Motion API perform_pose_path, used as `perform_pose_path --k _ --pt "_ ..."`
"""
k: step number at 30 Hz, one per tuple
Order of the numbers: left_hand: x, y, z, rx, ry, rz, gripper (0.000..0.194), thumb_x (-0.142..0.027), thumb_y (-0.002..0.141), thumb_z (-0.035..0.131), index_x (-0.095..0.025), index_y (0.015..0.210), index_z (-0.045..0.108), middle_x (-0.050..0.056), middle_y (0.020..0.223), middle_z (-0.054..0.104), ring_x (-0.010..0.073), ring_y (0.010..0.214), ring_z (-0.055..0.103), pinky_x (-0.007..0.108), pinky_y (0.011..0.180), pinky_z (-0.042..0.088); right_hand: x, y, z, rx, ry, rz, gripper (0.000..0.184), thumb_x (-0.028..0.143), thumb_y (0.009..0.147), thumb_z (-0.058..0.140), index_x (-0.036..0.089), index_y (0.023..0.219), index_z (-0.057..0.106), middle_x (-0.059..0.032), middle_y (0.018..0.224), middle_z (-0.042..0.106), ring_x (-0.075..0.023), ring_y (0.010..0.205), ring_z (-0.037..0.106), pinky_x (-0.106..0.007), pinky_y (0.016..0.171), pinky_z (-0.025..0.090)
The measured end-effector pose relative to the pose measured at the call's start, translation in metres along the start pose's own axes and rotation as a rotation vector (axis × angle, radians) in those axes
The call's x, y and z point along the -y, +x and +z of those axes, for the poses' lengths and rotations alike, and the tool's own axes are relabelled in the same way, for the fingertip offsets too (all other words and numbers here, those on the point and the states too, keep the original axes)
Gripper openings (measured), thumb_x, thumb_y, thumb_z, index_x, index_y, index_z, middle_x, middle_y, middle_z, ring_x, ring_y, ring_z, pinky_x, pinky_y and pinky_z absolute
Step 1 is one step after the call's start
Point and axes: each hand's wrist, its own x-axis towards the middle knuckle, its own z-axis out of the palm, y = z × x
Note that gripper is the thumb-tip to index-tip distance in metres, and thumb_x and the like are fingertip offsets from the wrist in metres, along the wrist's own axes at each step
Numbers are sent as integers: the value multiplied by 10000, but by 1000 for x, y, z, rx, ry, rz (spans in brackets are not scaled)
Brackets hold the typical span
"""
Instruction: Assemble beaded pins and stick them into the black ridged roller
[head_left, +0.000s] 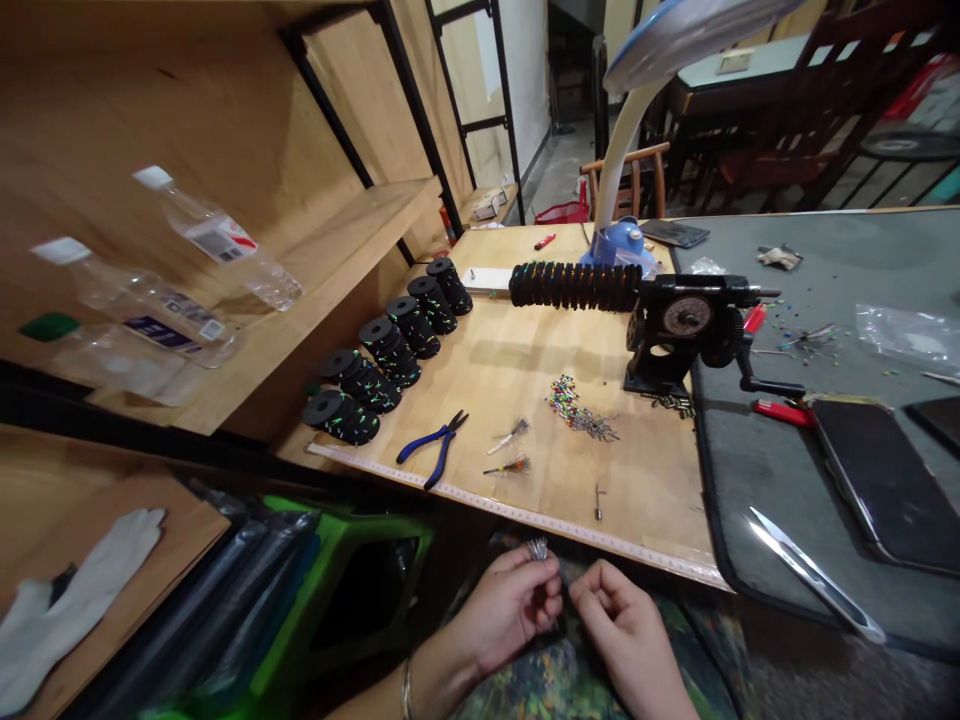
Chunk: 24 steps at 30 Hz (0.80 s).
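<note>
In front of the table's edge, my left hand (517, 600) is closed, pinching a small silvery cluster of thin metal pieces (538, 548) between thumb and forefinger. Just to its right, my right hand (619, 620) has its fingertips pressed together; whatever they hold is too small to make out. On the wooden tabletop beyond lie two small bundles with bristly ends (511, 466), blue-handled pliers (435, 447) and a little metal hook-like piece (598, 502). Farther back is a pile of colourful beads or pin heads (574, 405) with silvery pieces at one end.
Several black spools (390, 352) stand along the left. A hand-cranked winder (682, 325) carries a row of black rings (576, 286). Behind it rises a blue-based lamp (619, 243). A scalpel (817, 575) and a phone (885, 480) lie on the grey mat (750, 480).
</note>
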Motion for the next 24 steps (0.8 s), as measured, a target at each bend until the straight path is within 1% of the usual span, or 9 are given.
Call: perform_pose_path --k 6,11,16,18,21,24 --pt "-1 -2 2 6 16 9 436 -368 542 858 -139 722 534 -46 559 549 58 458 496 182 447 247 -1 1 1 16 22 21 366 507 763 637 182 626 538 30 561 534 -119 521 446 -226 513 334" --pt "0 -1 2 -2 41 16 455 -393 527 858 -145 717 526 -49 552 548 59 456 494 182 445 257 2 3 2 9 36 49 390 532 733 661 183 612 538 30 541 536 -115 494 440 -226 495 325" --pt "4 1 0 25 90 55 443 -408 552 838 -148 723 524 -51 546 540 60 446 492 183 428 270 2 4 3 43 113 65 431 592 727 657 186 634 544 -8 570 614 -154 534 543 -251 538 396" --pt "5 1 -1 36 139 94 442 -440 574 819 -151 727 521 -54 542 532 62 439 486 185 420 288 1 5 3 59 131 67 441 606 740 645 186 650 548 -10 565 624 -158 530 556 -252 539 402" --pt "5 0 -1 40 300 193 440 -509 641 761 -157 720 510 -55 527 524 65 427 472 189 415 323 -2 5 3 50 126 57 451 612 745 646 180 654 555 3 548 606 -136 502 520 -239 516 374" --pt "4 -3 1 43 462 265 444 -556 700 700 -162 723 496 -54 515 518 69 427 465 192 421 352 -6 6 3 33 128 74 476 643 726 647 178 670 558 50 487 520 -90 423 390 -212 441 274"
